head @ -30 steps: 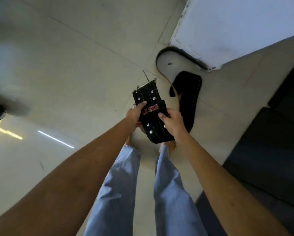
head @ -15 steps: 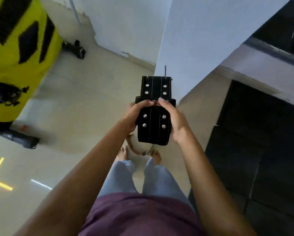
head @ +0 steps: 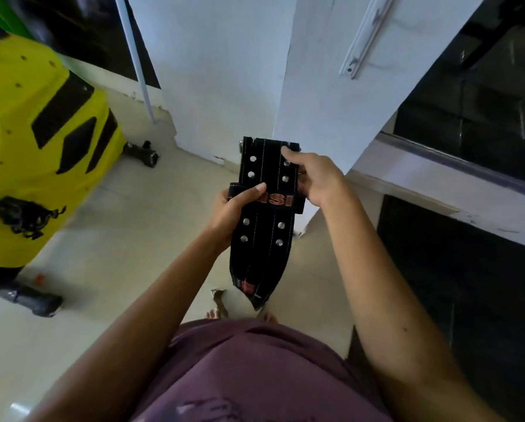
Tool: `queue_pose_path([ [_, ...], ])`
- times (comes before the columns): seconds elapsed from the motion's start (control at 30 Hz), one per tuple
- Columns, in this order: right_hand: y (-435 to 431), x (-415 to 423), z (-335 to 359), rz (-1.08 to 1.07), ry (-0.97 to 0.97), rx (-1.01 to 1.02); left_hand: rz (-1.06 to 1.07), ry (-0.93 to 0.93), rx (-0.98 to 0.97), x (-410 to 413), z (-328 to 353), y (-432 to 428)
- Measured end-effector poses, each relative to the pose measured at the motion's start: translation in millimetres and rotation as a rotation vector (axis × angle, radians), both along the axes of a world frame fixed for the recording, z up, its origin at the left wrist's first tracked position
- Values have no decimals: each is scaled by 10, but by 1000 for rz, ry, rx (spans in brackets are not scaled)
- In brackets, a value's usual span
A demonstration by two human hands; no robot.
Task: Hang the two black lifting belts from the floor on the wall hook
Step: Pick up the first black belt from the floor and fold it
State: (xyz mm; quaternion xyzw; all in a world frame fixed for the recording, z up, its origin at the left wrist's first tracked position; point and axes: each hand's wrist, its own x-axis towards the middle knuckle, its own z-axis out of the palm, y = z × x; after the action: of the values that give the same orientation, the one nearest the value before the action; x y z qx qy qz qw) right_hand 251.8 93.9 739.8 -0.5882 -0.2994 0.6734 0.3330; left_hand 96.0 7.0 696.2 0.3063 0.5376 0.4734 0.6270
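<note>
A purple shirt [head: 255, 376] fills the near edge of the view, and bare toes [head: 214, 314] are seen on the pale floor [head: 109, 263] just past it. Above the feet a black belt [head: 262, 226] is held upright in the air, off the floor, its tapered end hanging down. It is gripped by both hands: the left hand [head: 232, 213] is closed on its left edge with the thumb laid across the band lettered in red, and the right hand [head: 314, 179] is closed on the upper right edge near the rivets. Only one belt is seen. To the left a yellow machine [head: 39, 141] with black panels stands on dark feet. Directly beyond the belt a white pillar [head: 316, 86] rises, with a white rail [head: 363, 35] fixed to it. A dark tiled area [head: 468, 300] lies to the right
</note>
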Motion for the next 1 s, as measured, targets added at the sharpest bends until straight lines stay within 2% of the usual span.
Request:
queue_pose_path([
  [0.1,-312,-131,-31,214,8,69,76,-12,42,-119,112,39],
  [0.17,-612,-158,-139,254,51,111,105,-28,46,-188,142,26],
  [0.3,-1117,-154,-361,363,-81,124,181,-54,26,-244,155,-18],
  [0.4,-1106,-175,-317,303,-55,145,176,-46,14,-266,138,-65],
  [0.53,-676,-170,-87,231,-12,249,138,-30,22,-273,156,-139],
  [0.63,-376,-215,96,252,55,210,143,-33,29,-325,218,-143],
  [0.8,-58,-302,344,80,61,165,48,0,116,-367,280,-258],
  [1.0,-639,-421,123,382,-8,191,163,-27,116,-440,340,-240],
])
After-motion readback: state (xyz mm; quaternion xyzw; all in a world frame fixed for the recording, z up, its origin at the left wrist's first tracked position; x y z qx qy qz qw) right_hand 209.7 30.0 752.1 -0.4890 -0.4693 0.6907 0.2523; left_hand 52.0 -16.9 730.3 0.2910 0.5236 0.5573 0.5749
